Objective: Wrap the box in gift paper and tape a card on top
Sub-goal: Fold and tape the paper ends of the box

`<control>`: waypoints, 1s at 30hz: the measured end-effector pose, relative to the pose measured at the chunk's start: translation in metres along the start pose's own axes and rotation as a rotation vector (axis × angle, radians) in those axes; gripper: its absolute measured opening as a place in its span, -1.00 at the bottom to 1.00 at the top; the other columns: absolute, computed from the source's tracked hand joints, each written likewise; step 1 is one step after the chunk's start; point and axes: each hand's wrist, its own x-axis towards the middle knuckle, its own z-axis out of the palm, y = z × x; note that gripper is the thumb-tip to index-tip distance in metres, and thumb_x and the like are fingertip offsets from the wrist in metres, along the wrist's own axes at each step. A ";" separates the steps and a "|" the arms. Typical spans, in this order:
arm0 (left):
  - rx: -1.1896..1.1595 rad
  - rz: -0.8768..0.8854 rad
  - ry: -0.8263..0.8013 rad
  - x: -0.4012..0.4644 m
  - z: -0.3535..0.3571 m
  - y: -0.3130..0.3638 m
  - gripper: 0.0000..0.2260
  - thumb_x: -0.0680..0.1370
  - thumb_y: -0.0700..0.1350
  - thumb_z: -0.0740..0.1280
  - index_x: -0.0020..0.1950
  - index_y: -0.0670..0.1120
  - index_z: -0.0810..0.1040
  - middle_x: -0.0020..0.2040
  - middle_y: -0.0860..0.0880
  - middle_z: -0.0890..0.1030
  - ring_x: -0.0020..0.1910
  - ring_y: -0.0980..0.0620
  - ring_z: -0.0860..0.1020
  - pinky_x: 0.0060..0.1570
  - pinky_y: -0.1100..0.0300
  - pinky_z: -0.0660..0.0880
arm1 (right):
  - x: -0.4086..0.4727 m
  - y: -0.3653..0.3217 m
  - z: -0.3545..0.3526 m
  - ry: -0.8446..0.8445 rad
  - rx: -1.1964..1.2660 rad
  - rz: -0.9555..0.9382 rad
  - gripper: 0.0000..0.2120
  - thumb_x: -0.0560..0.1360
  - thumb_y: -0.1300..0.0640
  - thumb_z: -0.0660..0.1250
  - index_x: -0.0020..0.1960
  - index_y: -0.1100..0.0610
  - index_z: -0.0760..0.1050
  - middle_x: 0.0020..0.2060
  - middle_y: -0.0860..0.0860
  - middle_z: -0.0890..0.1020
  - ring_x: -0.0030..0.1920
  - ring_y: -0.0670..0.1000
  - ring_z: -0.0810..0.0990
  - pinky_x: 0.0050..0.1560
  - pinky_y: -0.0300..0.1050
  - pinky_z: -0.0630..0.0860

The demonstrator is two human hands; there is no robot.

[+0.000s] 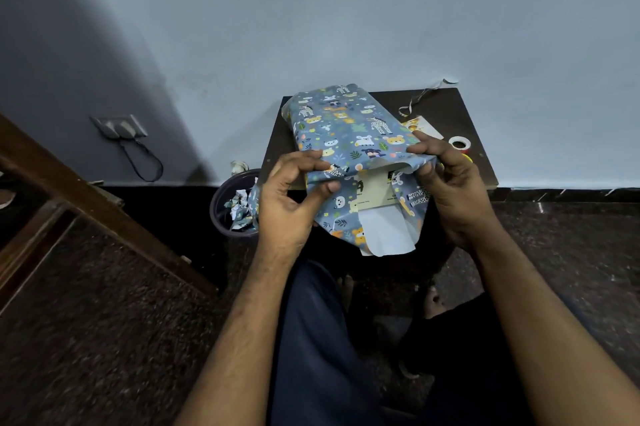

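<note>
A box wrapped in blue animal-print gift paper (346, 127) lies on a small dark table (460, 106). Its near end is unsealed, and the cream cardboard of the box (375, 191) shows between the loose flaps. A white inner side of the paper hangs down below it. My left hand (294, 197) pinches the left flap at the near end. My right hand (450, 183) grips the right flap at the corner. A small card (420, 125) with a yellow picture lies on the table just right of the box.
A roll of tape (460, 143) with a red core sits right of the card. A curl of ribbon (419, 99) lies at the table's back. A dark bin (235, 207) with crumpled paper scraps stands on the floor to the left. A wooden frame runs along the left.
</note>
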 end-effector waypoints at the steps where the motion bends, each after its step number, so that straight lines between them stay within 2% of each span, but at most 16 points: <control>1: -0.004 0.009 0.014 -0.001 0.002 0.001 -0.78 0.41 -0.28 0.55 -0.01 -0.10 0.64 0.11 -0.18 0.64 0.20 -0.05 0.61 0.29 0.16 0.45 | 0.000 0.001 0.000 0.001 -0.006 -0.001 -0.83 0.53 0.07 0.41 0.12 0.01 0.63 0.28 0.03 0.58 0.54 0.14 0.32 0.51 0.05 0.30; 4: -0.008 0.037 0.051 -0.001 0.006 0.001 -0.71 0.39 -0.28 0.57 -0.08 0.06 0.62 0.07 -0.12 0.64 0.16 -0.07 0.62 0.25 0.14 0.47 | 0.001 0.001 0.001 0.020 -0.011 0.011 -0.82 0.48 0.09 0.46 0.08 -0.02 0.64 0.25 0.03 0.60 0.53 0.09 0.34 0.53 0.13 0.29; 6: 0.002 0.046 0.069 -0.001 0.007 0.000 -0.70 0.38 -0.28 0.58 -0.10 0.08 0.61 0.06 -0.08 0.65 0.15 -0.04 0.62 0.22 0.15 0.48 | 0.001 0.002 0.003 0.030 -0.009 0.014 -0.80 0.45 0.07 0.51 0.06 -0.05 0.65 0.26 0.03 0.60 0.53 0.08 0.35 0.53 0.18 0.29; 9: 0.020 0.043 0.086 -0.003 0.011 0.000 -0.69 0.37 -0.28 0.59 -0.10 0.06 0.59 0.05 -0.13 0.64 0.15 0.00 0.61 0.20 0.23 0.45 | 0.001 0.007 0.005 0.068 -0.045 0.016 -0.73 0.41 0.05 0.58 0.08 -0.06 0.63 0.27 0.07 0.59 0.47 0.14 0.42 0.48 0.28 0.32; 11: 0.050 0.029 0.091 -0.004 0.015 -0.002 -0.72 0.37 -0.21 0.60 -0.10 0.08 0.60 0.05 -0.11 0.63 0.17 -0.02 0.61 0.21 0.14 0.46 | 0.000 0.011 0.009 0.121 -0.113 0.034 -0.69 0.41 0.06 0.57 0.11 -0.05 0.58 0.27 0.16 0.56 0.37 0.22 0.49 0.36 0.38 0.40; 14: 0.137 0.035 0.111 -0.003 0.020 -0.007 -0.78 0.40 -0.10 0.58 -0.03 0.12 0.64 0.08 0.02 0.62 0.19 -0.04 0.59 0.24 -0.13 0.48 | -0.002 0.011 0.017 0.175 -0.224 0.041 -0.61 0.38 -0.10 0.58 0.14 -0.17 0.53 0.22 0.19 0.53 0.22 0.26 0.55 0.23 0.36 0.48; 15: 0.163 0.038 0.116 -0.003 0.021 -0.009 -0.77 0.42 -0.08 0.57 0.02 0.13 0.65 0.10 0.05 0.61 0.20 -0.04 0.58 0.25 -0.16 0.47 | -0.002 0.010 0.019 0.174 -0.256 0.029 -0.59 0.37 -0.10 0.59 0.15 -0.22 0.51 0.22 0.17 0.52 0.23 0.24 0.54 0.24 0.33 0.48; 17: 0.202 0.039 0.120 -0.003 0.021 -0.009 -0.77 0.46 -0.07 0.55 0.08 0.15 0.65 0.14 0.10 0.59 0.23 -0.04 0.56 0.26 -0.09 0.49 | -0.002 0.008 0.019 0.136 -0.319 0.004 -0.54 0.39 -0.06 0.58 0.21 -0.24 0.49 0.26 0.11 0.51 0.29 0.18 0.52 0.31 0.29 0.45; 19: 0.221 0.035 0.130 -0.003 0.020 -0.012 -0.79 0.49 -0.10 0.53 0.09 0.11 0.68 0.18 0.06 0.59 0.26 -0.03 0.55 0.27 -0.02 0.49 | -0.002 0.002 0.015 0.030 -0.271 0.034 -0.48 0.48 0.04 0.52 0.39 -0.10 0.45 0.36 0.08 0.50 0.37 0.14 0.49 0.40 0.24 0.42; 20: 0.218 0.030 0.147 -0.003 0.018 -0.013 -0.80 0.50 -0.14 0.53 0.10 0.04 0.68 0.19 0.01 0.60 0.26 -0.01 0.56 0.29 0.02 0.48 | -0.003 -0.002 0.012 -0.039 -0.196 0.066 -0.46 0.55 0.10 0.46 0.48 -0.01 0.38 0.44 0.06 0.47 0.39 0.08 0.49 0.41 0.16 0.44; 21: 0.206 0.025 0.170 -0.002 0.016 -0.015 -0.79 0.50 -0.19 0.52 0.11 -0.02 0.68 0.18 -0.05 0.61 0.26 0.01 0.56 0.30 0.08 0.47 | -0.003 -0.006 0.010 -0.086 -0.112 0.103 -0.48 0.61 0.13 0.37 0.53 0.04 0.32 0.48 0.04 0.44 0.34 0.02 0.52 0.32 0.04 0.50; 22: 0.186 0.020 0.196 -0.001 0.013 -0.016 -0.78 0.50 -0.23 0.51 0.12 -0.07 0.68 0.17 -0.10 0.62 0.25 0.01 0.56 0.30 0.13 0.45 | -0.003 -0.010 0.008 -0.107 -0.033 0.143 -0.51 0.65 0.13 0.27 0.56 0.04 0.29 0.50 0.04 0.44 0.24 0.00 0.54 0.15 -0.08 0.53; 24: 0.139 0.014 0.227 0.001 0.007 -0.018 -0.76 0.50 -0.29 0.50 0.13 -0.10 0.66 0.16 -0.14 0.63 0.25 -0.01 0.57 0.31 0.16 0.44 | -0.003 -0.014 0.009 -0.067 0.086 0.204 -0.58 0.70 0.15 0.17 0.54 0.09 0.32 0.45 0.05 0.50 0.22 0.03 0.58 -0.05 -0.17 0.54; 27: 0.107 0.003 0.208 -0.001 0.002 -0.019 -0.77 0.49 -0.29 0.50 0.12 -0.12 0.66 0.17 -0.15 0.65 0.26 -0.09 0.58 0.33 0.08 0.45 | -0.003 -0.010 0.011 0.033 0.072 0.207 -0.62 0.67 0.29 0.21 0.48 0.27 0.40 0.31 0.09 0.62 0.18 0.01 0.64 -0.07 -0.16 0.63; 30: 0.085 -0.001 0.178 -0.003 0.000 -0.018 -0.77 0.47 -0.30 0.51 0.11 -0.14 0.66 0.16 -0.15 0.65 0.25 -0.11 0.59 0.32 0.12 0.45 | -0.002 -0.006 0.014 0.094 -0.028 0.159 -0.63 0.61 0.36 0.29 0.41 0.33 0.45 0.13 -0.01 0.71 0.09 -0.04 0.67 -0.07 -0.17 0.64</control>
